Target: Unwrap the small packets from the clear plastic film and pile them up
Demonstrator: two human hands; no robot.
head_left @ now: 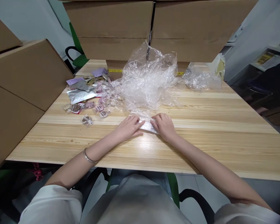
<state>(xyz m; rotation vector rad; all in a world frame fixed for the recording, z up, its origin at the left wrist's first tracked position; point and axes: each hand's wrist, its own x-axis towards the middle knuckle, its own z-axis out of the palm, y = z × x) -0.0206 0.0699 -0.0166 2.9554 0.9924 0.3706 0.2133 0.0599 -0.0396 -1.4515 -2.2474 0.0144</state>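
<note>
Parts of a flat, shiny packet (147,125) are covered by the left hand (130,127) and the right hand (164,127), and its far edge is blurred into a heap of crumpled clear plastic (146,85). Large cardboard boxes are cut off by the frame at the left (23,77) and at the top (116,23); their contents are hidden. In the small clear wrapper (87,120) set apart on the desk (224,130), a dark round piece is held; more wrapped pieces (102,110) are piled beyond it, with prints too small to be read. A silver pouch (81,95) is laid on that pile, and what it contains cannot be seen. The packet is placed flat on the desk between the two hands, its ends touched by them, just on the near side of the plastic heap. Each grip is bent over its end of the packet, but whether finger and thumb are closed on it cannot be told, since some fingertips are hidden.
</note>
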